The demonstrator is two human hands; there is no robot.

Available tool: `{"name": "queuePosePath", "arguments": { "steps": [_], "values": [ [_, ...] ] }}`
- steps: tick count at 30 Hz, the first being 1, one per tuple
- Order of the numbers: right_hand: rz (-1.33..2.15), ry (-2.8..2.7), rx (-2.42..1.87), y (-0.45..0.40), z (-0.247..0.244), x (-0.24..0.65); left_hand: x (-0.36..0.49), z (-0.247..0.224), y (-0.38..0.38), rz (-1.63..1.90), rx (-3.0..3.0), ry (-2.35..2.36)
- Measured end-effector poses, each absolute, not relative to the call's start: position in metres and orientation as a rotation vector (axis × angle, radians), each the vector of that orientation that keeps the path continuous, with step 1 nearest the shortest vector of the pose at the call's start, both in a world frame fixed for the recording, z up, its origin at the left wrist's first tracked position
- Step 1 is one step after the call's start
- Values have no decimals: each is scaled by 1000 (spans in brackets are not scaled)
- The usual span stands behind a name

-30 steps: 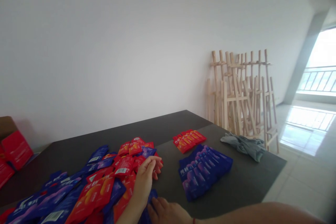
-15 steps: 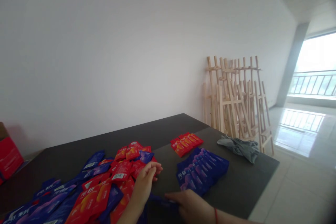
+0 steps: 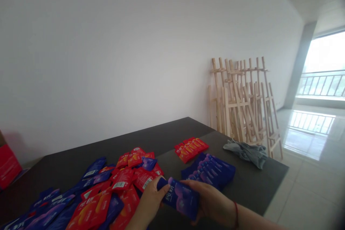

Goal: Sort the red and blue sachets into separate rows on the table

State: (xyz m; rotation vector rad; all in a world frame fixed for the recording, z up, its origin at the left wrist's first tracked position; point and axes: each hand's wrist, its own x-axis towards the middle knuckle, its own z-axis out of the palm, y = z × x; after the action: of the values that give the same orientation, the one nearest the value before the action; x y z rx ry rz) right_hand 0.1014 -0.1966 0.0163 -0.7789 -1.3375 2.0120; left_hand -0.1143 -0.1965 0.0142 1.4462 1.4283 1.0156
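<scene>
A blue packet [image 3: 181, 198] with purple round shapes is held between both hands at the bottom centre. My left hand [image 3: 153, 197] grips its left end, thumb on top. On its right side, my right hand [image 3: 211, 199], with a red cord at the wrist, is closed on the packet. Just beyond it lies a fanned row of blue packets [image 3: 215, 169], partly hidden by my right hand. A smaller fanned row of red packets [image 3: 192, 148] sits behind that. Left of my hands spreads a loose pile of red packets [image 3: 91, 208] and blue packets [image 3: 51, 210].
A grey cloth [image 3: 246, 152] lies near the right edge of the dark table [image 3: 167, 131]. Wooden easels [image 3: 239, 104] lean against the wall behind it. A red box [image 3: 8, 165] stands at the far left. Past the easels are a shiny floor and a window.
The blue packet, low and blurred in my right hand before, is now raised and face up. My left hand has come down and closed on its left end.
</scene>
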Motion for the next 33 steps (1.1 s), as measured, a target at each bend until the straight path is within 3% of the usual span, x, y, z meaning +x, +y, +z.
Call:
{"name": "queuePosePath", "arguments": {
  "steps": [5,13,20,28,33],
  "values": [
    [1215,-2003,-969,-206,18,94,-119,10,-195,898,1568,1557],
    [616,-2324,-1256,-199,0,92,-115,-12,-198,820,1974,1728],
    [282,-2592,-1566,-195,25,92,-85,-5,-216,349,2151,1569],
    [25,-2372,-1709,-131,51,146,-67,15,-218,126,2132,1647],
    [311,-2572,-1194,-133,34,128,-48,6,-216,176,2075,1731]
  ]
}}
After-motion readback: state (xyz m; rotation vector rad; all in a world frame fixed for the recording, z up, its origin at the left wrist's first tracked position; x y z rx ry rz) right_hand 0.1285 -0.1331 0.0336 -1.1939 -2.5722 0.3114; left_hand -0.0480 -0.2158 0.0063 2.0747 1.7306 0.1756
